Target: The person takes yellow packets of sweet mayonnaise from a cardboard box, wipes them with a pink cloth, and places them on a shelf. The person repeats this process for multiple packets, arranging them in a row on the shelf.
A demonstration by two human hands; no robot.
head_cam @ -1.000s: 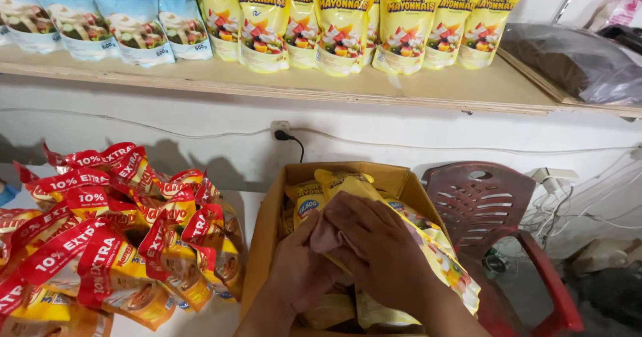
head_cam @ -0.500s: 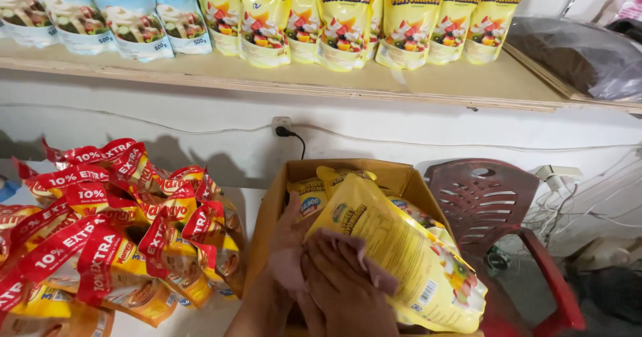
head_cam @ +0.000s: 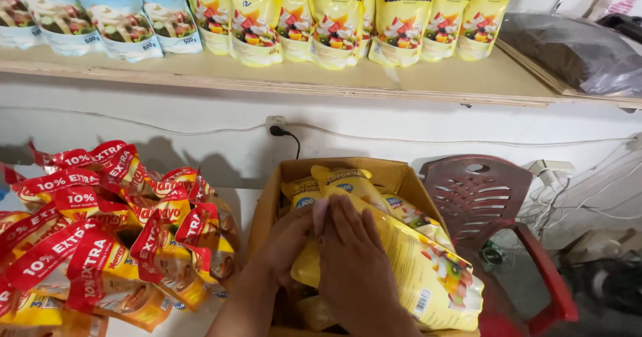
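pouch: big yellow pouch [head_cam: 408, 263] lying tilted across the top of the open box [head_cam: 267, 210], upper end toward the wall, lower end with the fruit picture hanging out over the box's right edge

right hand: right hand [head_cam: 354, 257] is flat on the pouch, palm down, fingers [head_cam: 348, 216] together and pointing up toward the wall. Grip isn't a pinch, more pressing down on it, with a bit of pinkish cloth [head_cam: 319, 215] showing by the fingertips

left hand: left hand [head_cam: 284, 243] comes in just beside the right one, touching the pouch's left edge. Can't tell how its grip sits, the fingers are mostly tucked under the right hand

box: brown cardboard, flaps up, more yellow pouches standing inside behind the hands

left of box: a heap of red-and-yellow sachets [head_cam: 100, 230] on the white tabletop [head_cam: 194, 320], right up against the box

right of box: dark red plastic chair [head_cam: 495, 203], close to the box, cables [head_cam: 568, 196] on the wall past it

above: wooden shelf [head_cam: 267, 76] with a row of yellow pouches and some blue pouches [head_cam: 100, 16] at the left end; a wall socket [head_cam: 275, 126] with a black plug under it
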